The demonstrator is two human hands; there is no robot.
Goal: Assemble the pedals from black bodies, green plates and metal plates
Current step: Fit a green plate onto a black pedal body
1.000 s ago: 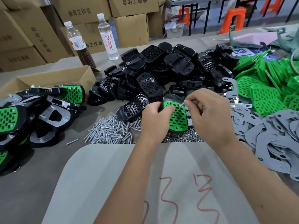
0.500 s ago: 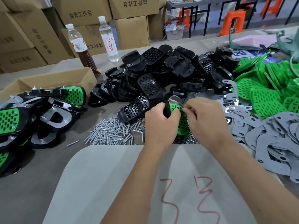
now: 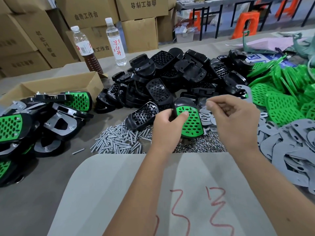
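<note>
Looking down from the head camera, the left hand [image 3: 166,129] grips a pedal [image 3: 188,120] that is a black body with a green plate seated in it; the thumb [image 3: 183,114] presses on the upper left of the plate and the other fingers curl round the body's left edge. The pedal is held just above a heap of small nuts [image 3: 202,144] at the middle of the desk [image 3: 34,198].

The right hand [image 3: 234,120] hangs just to the pedal's right, its fingers curled and the fingertips [image 3: 210,103] pinched together above the pedal's upper right corner. Whether they hold something small there I cannot tell.

Behind the hands lies a big pile of black bodies [image 3: 173,77]. To the right are loose green plates [image 3: 286,92], and nearer, along the right edge, a spread of grey metal plates [image 3: 293,147]. A heap of screws [image 3: 119,141] lies left of the nuts, with one stray screw [image 3: 78,151] apart from it.

At far left sits a cluster of finished pedals [image 3: 42,116], beside an open cardboard box [image 3: 56,86]. Two bottles stand behind the box: one with brown liquid [image 3: 87,50] and a clear one [image 3: 116,42]. A pale sheet with red marks [image 3: 170,193] lies under the forearms. Stacked cartons [image 3: 85,16] and orange stools [image 3: 247,24] stand beyond the desk.
</note>
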